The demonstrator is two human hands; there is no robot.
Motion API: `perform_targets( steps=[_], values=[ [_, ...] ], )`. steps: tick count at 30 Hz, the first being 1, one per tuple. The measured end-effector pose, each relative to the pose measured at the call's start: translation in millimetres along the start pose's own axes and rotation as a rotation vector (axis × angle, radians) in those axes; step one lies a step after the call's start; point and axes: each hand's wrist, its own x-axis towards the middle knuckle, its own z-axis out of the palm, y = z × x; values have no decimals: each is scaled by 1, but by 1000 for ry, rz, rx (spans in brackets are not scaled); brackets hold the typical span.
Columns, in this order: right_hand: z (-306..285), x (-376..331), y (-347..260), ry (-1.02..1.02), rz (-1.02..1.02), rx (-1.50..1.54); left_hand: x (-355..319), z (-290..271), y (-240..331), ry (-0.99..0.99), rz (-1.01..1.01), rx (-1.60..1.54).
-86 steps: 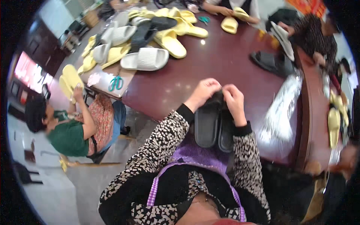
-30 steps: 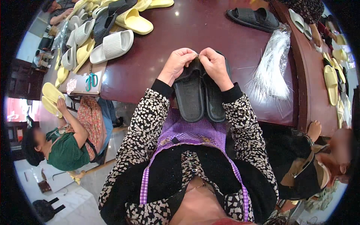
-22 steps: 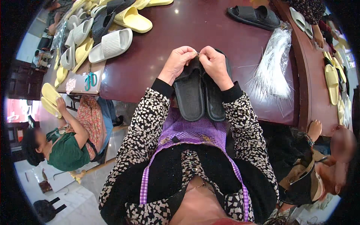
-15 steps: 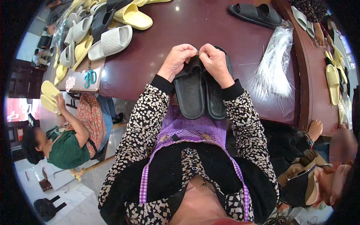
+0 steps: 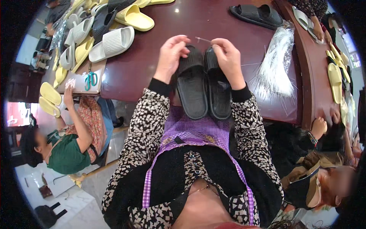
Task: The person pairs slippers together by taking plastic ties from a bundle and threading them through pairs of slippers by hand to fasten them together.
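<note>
A pair of black slippers stands side by side at the table's front edge, the left slipper (image 5: pixel 192 91) beside the right slipper (image 5: pixel 220 91), toes pointing away from me. Above the right toe, my right hand (image 5: pixel 228 59) pinches one end of a thin, pale tie (image 5: pixel 203 39), which reaches leftward with a small bend at its far end. My left hand (image 5: pixel 170 56) is beside the left slipper's toe. Its fingers are loosely curled and apart, with a gap between them and the tie.
A bundle of thin white ties (image 5: pixel 276 63) lies at right, below a black slipper (image 5: pixel 257 16). Grey, yellow and black slippers pile up at far left, near teal-handled scissors (image 5: pixel 90 80). At left a person in green (image 5: pixel 70 152) holds yellow slippers (image 5: pixel 49 100); others sit at right.
My hands have drawn apart from their joined pinch above the slippers. The left has let go, and the tie now shows in my right. The person at left has reached toward the table.
</note>
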Motion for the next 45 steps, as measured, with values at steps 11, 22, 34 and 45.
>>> perform_targets(
  steps=[11,22,34,45],
  values=[
    [-22,-76,-43,-151,88,-452,-38,-55,-14,354,64,371],
    [9,-48,-21,-349,21,-784,-46,-51,-29,236,152,522],
    [-98,-17,-17,-69,200,-901,-49,-49,-13,334,73,456],
    [-429,42,-37,304,-378,-2124,-95,27,183,-444,664,-145]
  ],
)
